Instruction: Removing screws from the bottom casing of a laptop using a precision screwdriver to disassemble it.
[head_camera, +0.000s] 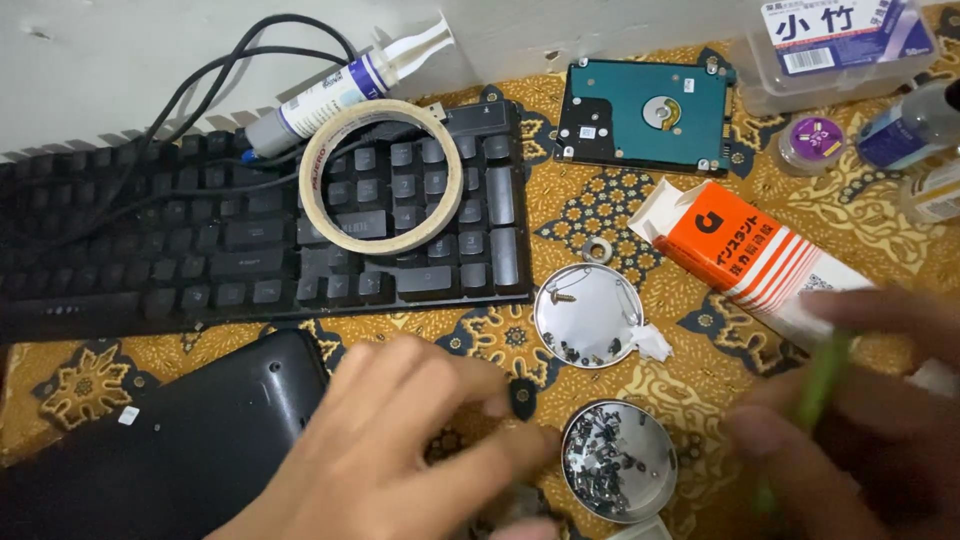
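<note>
Counter (120, 385): covered by a brown-and-gold patterned cloth; everything below lies on it.
Keyboard (250, 235): black, upper left, with a roll of masking tape (381, 176) resting on its keys and dark cables across it.
Black casing (150, 450): bottom left, underside up, just beside your left hand.
Hard drive (645, 115): bare, teal-topped, top centre, well apart from both hands.
Orange-and-white box (755, 255): lying tilted, right of centre.
Left hand (395, 455): your grip is loosely spread, fingertips reaching toward the screw tin; it holds nothing that shows.
Right hand (860, 420): blurred; your grip is pinching a green tool (820, 385).
Open lid (588, 315): round, silver, carrying 1 long screw and a few small ones.
Screw tin (618, 460): round, full of small dark screws, between your 2 hands.
Step in hand: likely sorting or picking screws.
Next move calls for: a fine pinch on 1 screw, without tipping the tin.
</note>
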